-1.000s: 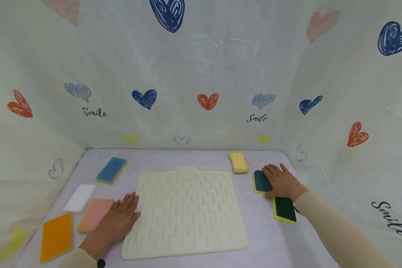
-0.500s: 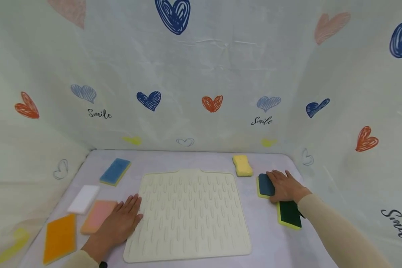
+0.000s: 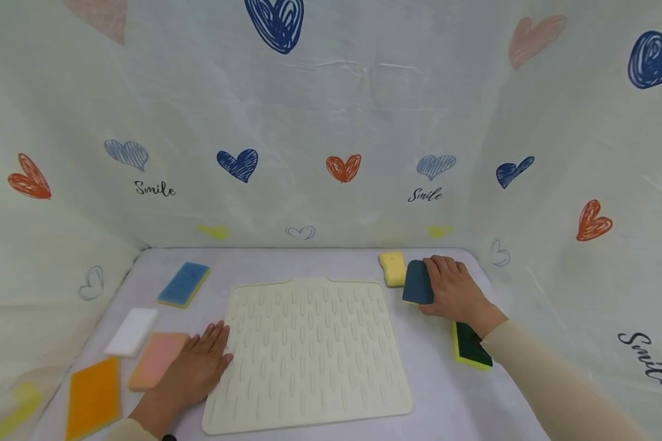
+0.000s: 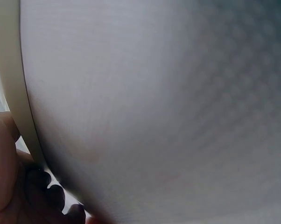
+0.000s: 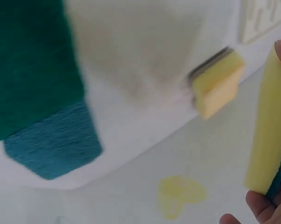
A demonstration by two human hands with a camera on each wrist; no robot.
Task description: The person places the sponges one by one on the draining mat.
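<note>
My right hand grips a sponge with a dark blue scouring side and yellow foam, raised over the right of the table. In the right wrist view this sponge is pinched between thumb and fingers. Below the hand lies a dark green-topped sponge, partly behind the forearm; beside it the right wrist view shows a teal scouring pad. My left hand lies flat, fingers straight, at the left edge of the cream ribbed mat. The left wrist view is mostly a blurred pale surface.
A yellow wavy sponge sits behind the mat's right corner. To the left lie a blue sponge, a white sponge, a pink sponge and an orange sponge. A heart-printed sheet encloses the table.
My right hand has taken hold of the dark blue sponge and lifted it off the table, shifting it back and left toward the yellow one. The left hand stays in place.
</note>
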